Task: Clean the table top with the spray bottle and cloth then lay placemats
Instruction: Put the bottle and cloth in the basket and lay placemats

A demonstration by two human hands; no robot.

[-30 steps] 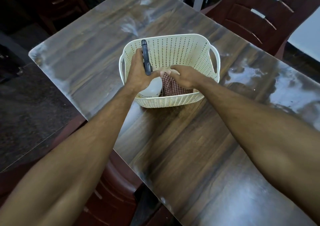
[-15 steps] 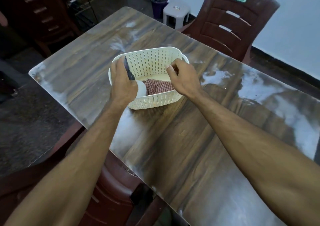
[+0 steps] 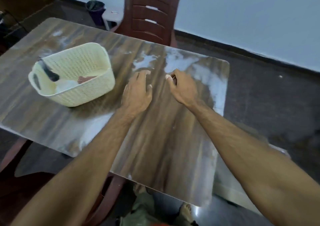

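A cream perforated basket [image 3: 90, 89] stands on the left part of the wooden table top [image 3: 155, 139]. Inside it lies the spray bottle, its white body [image 3: 66, 85] low and its dark nozzle [image 3: 50, 71] against the rim, next to a red checked cloth [image 3: 85, 79]. My left hand [image 3: 137, 94] hovers over the table to the right of the basket, fingers spread, holding nothing. My right hand [image 3: 181, 87] is beside it, fingers loosely curled, nothing visible in it. No placemats are in view.
Pale smears [image 3: 174, 61] cover the far right of the table. A dark red plastic chair [image 3: 150, 12] stands behind the far edge, a small dark bin [image 3: 96, 11] and pale stool [image 3: 112, 16] beside it. Another red chair [image 3: 15, 156] sits at my near left.
Both hands have left the basket and moved right over the bare table. The spray bottle and cloth now lie released in the basket. The view swung right.
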